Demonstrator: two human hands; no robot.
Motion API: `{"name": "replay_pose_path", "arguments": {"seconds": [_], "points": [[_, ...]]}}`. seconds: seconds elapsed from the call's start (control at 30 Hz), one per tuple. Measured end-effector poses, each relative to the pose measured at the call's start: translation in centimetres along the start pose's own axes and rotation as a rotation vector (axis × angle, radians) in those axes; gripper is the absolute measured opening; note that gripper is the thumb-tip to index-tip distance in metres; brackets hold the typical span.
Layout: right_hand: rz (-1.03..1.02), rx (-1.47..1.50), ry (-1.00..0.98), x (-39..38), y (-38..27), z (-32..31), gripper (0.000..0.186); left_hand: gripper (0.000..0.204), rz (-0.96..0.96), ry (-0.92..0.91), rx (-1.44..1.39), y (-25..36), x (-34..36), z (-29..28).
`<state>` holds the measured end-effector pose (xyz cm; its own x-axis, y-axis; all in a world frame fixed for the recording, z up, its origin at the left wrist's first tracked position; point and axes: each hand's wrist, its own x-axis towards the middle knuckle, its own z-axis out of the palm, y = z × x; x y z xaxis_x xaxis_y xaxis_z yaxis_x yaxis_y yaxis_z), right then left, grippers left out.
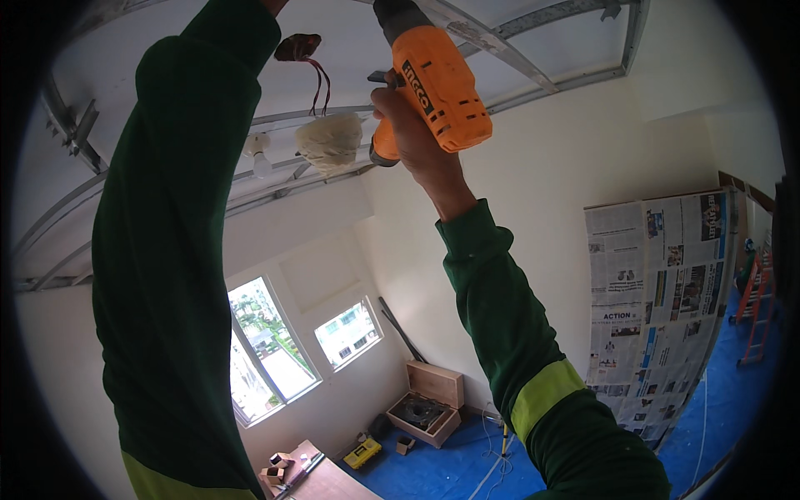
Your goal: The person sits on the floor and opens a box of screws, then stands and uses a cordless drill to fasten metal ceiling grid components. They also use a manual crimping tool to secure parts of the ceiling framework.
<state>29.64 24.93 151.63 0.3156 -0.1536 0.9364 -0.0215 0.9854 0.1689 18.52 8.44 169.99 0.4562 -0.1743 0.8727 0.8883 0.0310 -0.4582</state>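
Note:
Raised overhead, my right hand (pixel 419 143) is wrapped round the grip of an orange and black cordless drill (pixel 446 79). The drill points up toward a metal ceiling channel (pixel 475 37); its front tip is cut off by the top edge, so contact cannot be told. My left arm (pixel 179 167), in a dark green sleeve, stretches up past the top edge. Only a sliver of skin shows at its cuff, and the hand itself is out of sight. Between the arms, red and dark wires (pixel 321 83) hang from a ceiling opening above a pale wrapped fixture (pixel 330 142).
A bulb (pixel 262 164) hangs beside the wrapped fixture. Below are a tabletop (pixel 325 479) with small boxes, a yellow case (pixel 362 453), an open wooden box (pixel 437 387) and blue floor sheeting (pixel 467 458). Newspaper-covered panel (pixel 654 308) and orange ladder (pixel 757 308) stand right.

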Motion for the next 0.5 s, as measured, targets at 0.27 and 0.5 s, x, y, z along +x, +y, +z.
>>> {"name": "replay_pose_path", "arguments": {"seconds": [0.27,0.5], "points": [[-0.047,0.045,-0.002,0.04,0.04,0.38,0.015,0.077,-0.018,-0.021,-0.003,0.22,0.02,0.0],[-0.017,0.083,0.025,-0.07,-0.28,0.95,0.011,0.076,-0.002,-0.002,-0.024,0.23,-0.35,-0.27]]}}
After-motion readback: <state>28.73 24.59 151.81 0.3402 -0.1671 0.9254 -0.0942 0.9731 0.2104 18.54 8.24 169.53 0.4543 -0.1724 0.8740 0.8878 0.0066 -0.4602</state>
